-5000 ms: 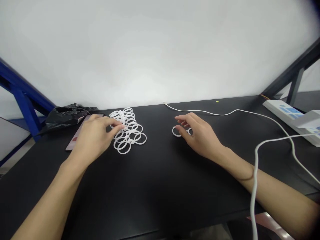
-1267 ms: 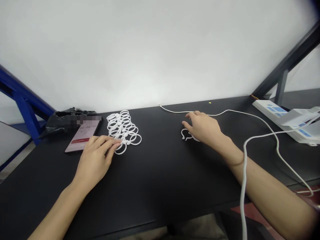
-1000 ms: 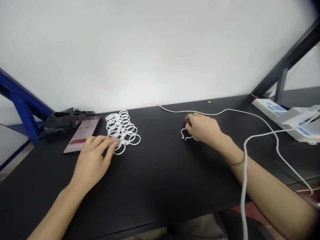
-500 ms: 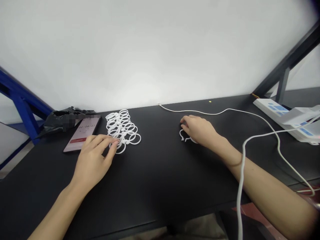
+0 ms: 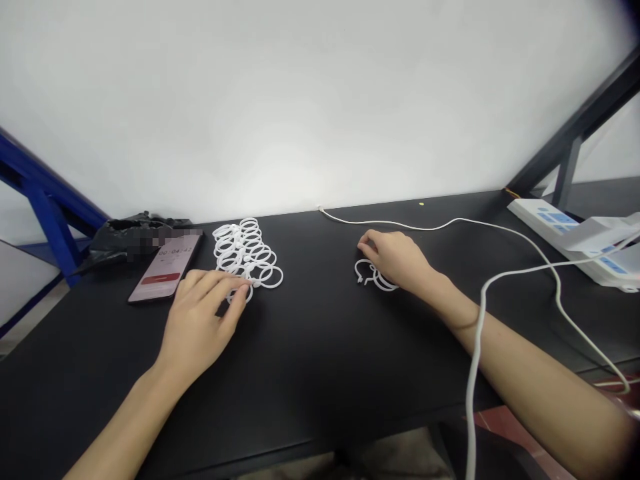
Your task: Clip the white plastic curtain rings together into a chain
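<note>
My left hand is at the near end of a cluster of several white plastic rings. Its thumb and forefinger are closed on a white ring in front of that cluster, and the fingers partly cover it. Further right, my right hand hovers with curled fingers and thumb pressed together; whatever they hold is hidden. Just below it lie several white rings, at least one with a gap between its ends. The hand hides part of these.
Left of the cluster lie a phone showing a timer and a crumpled black bag. A white cable runs across the black table and over my right forearm. White boxes with blue markings stand at the right.
My left hand has shifted slightly right, and the ring at its fingertips has moved with it. My right hand has moved slightly left, and more of the rings below it show.
</note>
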A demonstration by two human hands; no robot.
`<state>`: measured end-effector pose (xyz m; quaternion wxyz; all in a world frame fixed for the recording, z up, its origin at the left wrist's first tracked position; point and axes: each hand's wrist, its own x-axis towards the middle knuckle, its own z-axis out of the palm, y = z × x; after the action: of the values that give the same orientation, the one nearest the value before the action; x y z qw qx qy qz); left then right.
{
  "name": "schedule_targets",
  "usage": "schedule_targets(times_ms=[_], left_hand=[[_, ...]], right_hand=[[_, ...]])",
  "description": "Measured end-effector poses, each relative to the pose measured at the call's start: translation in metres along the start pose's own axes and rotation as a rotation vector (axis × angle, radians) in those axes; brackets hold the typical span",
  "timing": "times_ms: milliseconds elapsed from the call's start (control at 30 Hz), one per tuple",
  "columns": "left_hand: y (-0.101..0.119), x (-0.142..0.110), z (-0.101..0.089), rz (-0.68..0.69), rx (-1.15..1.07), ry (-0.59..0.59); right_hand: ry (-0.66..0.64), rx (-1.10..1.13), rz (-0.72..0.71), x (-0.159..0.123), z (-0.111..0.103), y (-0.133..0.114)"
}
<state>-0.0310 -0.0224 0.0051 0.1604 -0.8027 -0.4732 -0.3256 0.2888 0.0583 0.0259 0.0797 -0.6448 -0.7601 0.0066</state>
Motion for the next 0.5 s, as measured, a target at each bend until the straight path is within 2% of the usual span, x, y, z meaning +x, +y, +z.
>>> schedule_targets(times_ms=[200, 367, 500], left_hand=[[0.036, 0.007, 0.011, 0.128, -0.103, -0.042], [0.076, 0.020, 0.031, 0.300, -0.187, -0.059], [0.090, 0.031, 0.047, 0.362, -0.217, -0.085]], right_hand=[[-0.015, 0.007, 0.054, -0.002, -0.007, -0.005], [-0.043, 0.007, 0.027, -0.003, 0.001, -0.010], [-0.008, 0.014, 0.022, -0.002, 0.007, -0.009]])
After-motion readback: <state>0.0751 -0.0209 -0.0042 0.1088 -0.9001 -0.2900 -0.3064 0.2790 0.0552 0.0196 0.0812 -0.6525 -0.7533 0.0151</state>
